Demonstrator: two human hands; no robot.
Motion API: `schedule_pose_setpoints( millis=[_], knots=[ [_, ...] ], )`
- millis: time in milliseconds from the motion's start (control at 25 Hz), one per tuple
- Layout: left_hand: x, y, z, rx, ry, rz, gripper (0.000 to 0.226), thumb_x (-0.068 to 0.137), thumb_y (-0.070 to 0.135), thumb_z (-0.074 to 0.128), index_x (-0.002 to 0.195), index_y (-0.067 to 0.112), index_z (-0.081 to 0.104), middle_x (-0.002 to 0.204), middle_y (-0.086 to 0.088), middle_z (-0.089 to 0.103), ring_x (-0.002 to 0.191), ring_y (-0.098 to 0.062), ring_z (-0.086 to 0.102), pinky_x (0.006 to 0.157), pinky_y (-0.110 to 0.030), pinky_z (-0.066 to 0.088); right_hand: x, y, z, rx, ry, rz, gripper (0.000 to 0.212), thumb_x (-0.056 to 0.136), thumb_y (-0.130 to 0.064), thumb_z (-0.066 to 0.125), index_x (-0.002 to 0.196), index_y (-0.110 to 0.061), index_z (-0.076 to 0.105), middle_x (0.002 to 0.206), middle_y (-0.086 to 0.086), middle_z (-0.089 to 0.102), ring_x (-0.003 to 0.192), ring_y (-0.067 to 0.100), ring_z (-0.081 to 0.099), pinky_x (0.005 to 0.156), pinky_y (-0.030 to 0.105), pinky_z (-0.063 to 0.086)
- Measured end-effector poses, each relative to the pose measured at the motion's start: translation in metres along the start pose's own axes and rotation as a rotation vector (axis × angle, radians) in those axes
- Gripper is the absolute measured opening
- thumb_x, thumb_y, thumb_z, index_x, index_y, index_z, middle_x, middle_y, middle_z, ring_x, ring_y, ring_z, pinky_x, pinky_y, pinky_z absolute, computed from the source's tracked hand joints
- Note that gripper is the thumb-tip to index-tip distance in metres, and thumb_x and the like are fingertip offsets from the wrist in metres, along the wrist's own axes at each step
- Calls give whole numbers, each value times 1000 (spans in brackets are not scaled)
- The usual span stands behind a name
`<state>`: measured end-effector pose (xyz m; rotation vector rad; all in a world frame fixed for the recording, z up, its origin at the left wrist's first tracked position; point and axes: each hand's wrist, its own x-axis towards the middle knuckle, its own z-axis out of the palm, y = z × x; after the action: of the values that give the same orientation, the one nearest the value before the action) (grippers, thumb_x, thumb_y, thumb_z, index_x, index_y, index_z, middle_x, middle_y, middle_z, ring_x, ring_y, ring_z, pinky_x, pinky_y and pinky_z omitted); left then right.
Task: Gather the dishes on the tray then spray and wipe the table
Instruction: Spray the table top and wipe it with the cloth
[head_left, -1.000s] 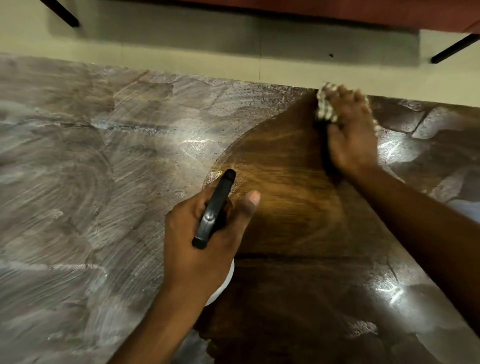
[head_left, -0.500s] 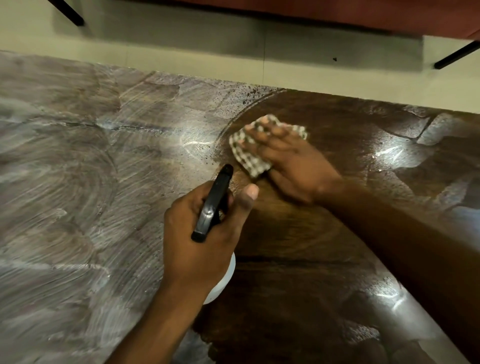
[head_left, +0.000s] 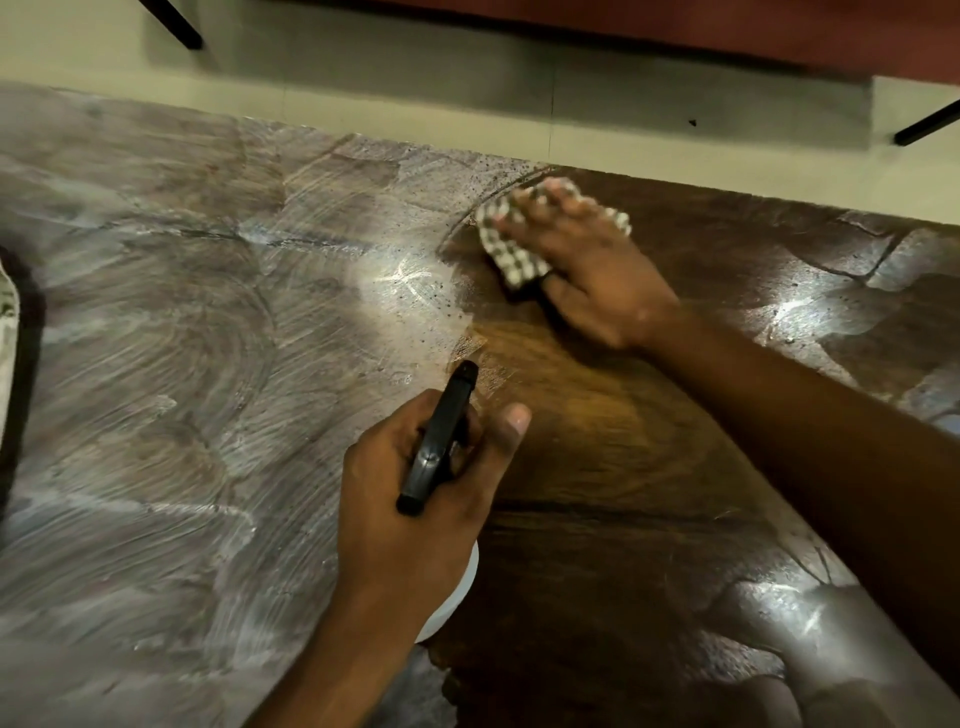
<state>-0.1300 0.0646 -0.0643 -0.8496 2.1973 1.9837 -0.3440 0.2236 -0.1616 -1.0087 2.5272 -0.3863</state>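
A spray bottle (head_left: 439, 441) is grasped in the left hand (head_left: 415, 509) near the middle of the table (head_left: 156, 364). The fingers are curled round its black trigger head, with the thumb stretched out to the right. Only a small part of its white body is seen, below the hand. The nozzle is pointed towards the far side.

A checked cloth (head_left: 511, 254) is pressed flat on the table by the right hand (head_left: 597, 280), beyond the bottle and slightly to its right, close to the far edge. The fingers are laid out straight over the cloth, not curled round it, and are blurred.

The left part of the tabletop is covered with whitish, streaky smears. A dark, glossy brown area is spread around and to the right of both hands. A pale floor (head_left: 363, 88) is seen beyond the far edge.
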Motion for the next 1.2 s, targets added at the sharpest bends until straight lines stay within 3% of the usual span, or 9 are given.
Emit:
schedule_pose_setpoints(
  millis=[120,200,440,520,640,760,1000,1120,1200],
  knots=[
    [-7,-6,-11,-1,-1,-52,58,92,34,81,60,2,44,50,-17,37,44,-36,40,47,-29,39,-3,17,-7,284,326,538,70,99,-24,42,167,-37,29,178,-4,18,166,24,1,134,53,4],
    [-13,-10,-18,3,21,-81,56,91,35,81,59,5,47,47,-14,40,40,-29,42,47,-24,41,-10,-3,3,292,373,620,70,100,-25,43,167,-37,27,178,-4,16,166,25,-1,134,55,4],
    [-33,-17,-30,-17,-18,-78,27,88,27,84,77,6,70,50,-6,59,39,-7,55,47,-16,46,-71,-81,55,-15,-97,-127,74,100,-29,40,169,-40,17,179,-8,5,166,17,-11,134,50,-2],
    [-42,-18,-35,15,-6,-65,29,89,29,84,74,9,68,47,-8,53,37,-13,52,46,-18,43,-77,-66,51,-50,-118,-196,72,98,-33,35,169,-38,20,179,-8,8,166,18,-8,134,49,-1],
    [-59,-21,-39,35,3,-80,49,90,34,82,62,4,55,47,-18,44,42,-38,45,45,-35,41,-69,-46,43,125,172,219,72,96,-31,36,168,-34,27,178,-4,18,167,23,2,133,55,10],
    [-77,-30,-43,13,2,-127,60,90,36,81,60,-2,45,51,-24,37,44,-43,39,45,-44,40,-51,-68,44,313,329,524,72,95,-28,42,166,-33,31,177,-3,20,166,24,2,134,55,9],
    [-116,-43,-40,-156,33,-182,33,84,29,83,74,3,65,47,0,45,40,-10,42,44,-18,38,-120,-144,94,15,-68,-154,75,99,-23,51,168,-34,24,179,-5,9,166,20,-8,134,49,-1],
    [-131,-50,-43,-45,47,-135,42,88,33,82,74,-1,63,51,-17,44,42,-23,40,46,-22,38,-155,-122,97,-94,-171,-446,74,100,-24,51,168,-36,23,179,-5,13,167,20,-4,134,47,1],
    [-141,-47,-44,-84,116,-161,54,92,22,80,69,-16,50,57,-34,34,47,-38,33,46,-20,37,-160,-94,88,-89,-106,-306,76,96,-25,44,168,-35,24,178,-5,15,167,22,1,134,49,6]
  ],
)
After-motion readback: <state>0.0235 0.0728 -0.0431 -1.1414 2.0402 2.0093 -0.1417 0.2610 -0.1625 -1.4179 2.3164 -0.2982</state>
